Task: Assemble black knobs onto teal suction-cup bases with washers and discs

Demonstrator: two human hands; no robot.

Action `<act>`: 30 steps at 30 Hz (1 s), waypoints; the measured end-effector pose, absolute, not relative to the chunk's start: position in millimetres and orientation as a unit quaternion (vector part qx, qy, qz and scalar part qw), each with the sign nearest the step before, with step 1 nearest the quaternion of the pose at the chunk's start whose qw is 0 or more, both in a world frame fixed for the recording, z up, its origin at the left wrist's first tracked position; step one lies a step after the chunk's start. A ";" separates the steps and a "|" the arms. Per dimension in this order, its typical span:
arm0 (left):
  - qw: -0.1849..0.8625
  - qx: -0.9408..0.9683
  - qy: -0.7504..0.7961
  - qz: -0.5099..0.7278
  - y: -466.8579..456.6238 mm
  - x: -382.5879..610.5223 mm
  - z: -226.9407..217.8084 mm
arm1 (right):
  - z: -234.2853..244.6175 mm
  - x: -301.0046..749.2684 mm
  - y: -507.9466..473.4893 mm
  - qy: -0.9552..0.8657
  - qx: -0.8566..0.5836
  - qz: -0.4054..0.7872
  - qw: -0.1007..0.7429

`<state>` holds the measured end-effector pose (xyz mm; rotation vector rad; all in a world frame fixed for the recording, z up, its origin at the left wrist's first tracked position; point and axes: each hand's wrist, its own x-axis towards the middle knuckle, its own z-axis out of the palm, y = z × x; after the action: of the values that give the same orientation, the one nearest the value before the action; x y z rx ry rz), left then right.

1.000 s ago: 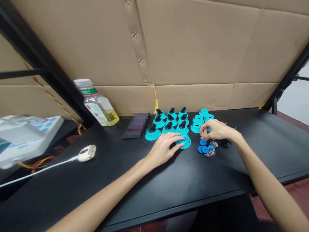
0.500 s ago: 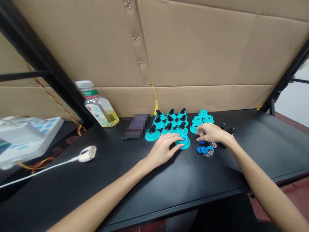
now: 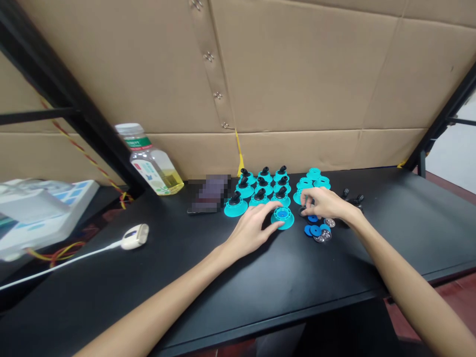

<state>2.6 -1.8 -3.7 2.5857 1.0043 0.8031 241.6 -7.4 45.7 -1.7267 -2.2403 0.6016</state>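
My left hand rests on the black table with its fingers curled around the near side of a teal disc with a blue centre. My right hand hovers just right of it, fingertips pinched over a small dark part at the edge of a pile of blue discs and silver washers. What the pinch holds is too small to name. Behind stand several teal bases with black knobs. A stack of plain teal discs lies behind my right hand.
A clear bottle of yellowish liquid stands at the back left, with a blurred dark object beside it. A white handheld device on a cable lies left. Small black parts sit right of my hand. Cardboard walls the back.
My right hand has drifted left and closer to the teal disc, its fingertips closing into a pinch. My left hand stays on the disc.
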 end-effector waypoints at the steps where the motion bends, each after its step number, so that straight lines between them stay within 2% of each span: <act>1: 0.131 0.887 0.345 0.277 -1.9 2.7 -3.6 | 45.4 241.2 -7.4 -0.769 -0.585 0.212 0.146; 6: 0.157 0.880 0.354 0.275 -3.0 3.2 -1.9 | 44.0 232.4 -7.4 -0.767 -0.532 0.230 0.275; 10: 0.165 0.870 0.375 0.273 -3.2 3.3 -2.3 | 39.6 214.4 -8.4 -0.769 -0.510 0.212 0.323; 21: 0.169 0.876 0.342 0.294 -4.5 4.6 1.5 | 21.6 200.0 -6.3 -0.827 -0.488 0.078 0.269; 30: 0.179 0.881 0.319 0.300 -3.1 4.5 0.8 | 25.0 199.1 -7.2 -0.812 -0.514 0.090 0.260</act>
<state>4.5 -3.1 0.8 2.4900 0.9031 0.8490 199.1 -7.2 25.0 -1.3926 -2.2005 0.2445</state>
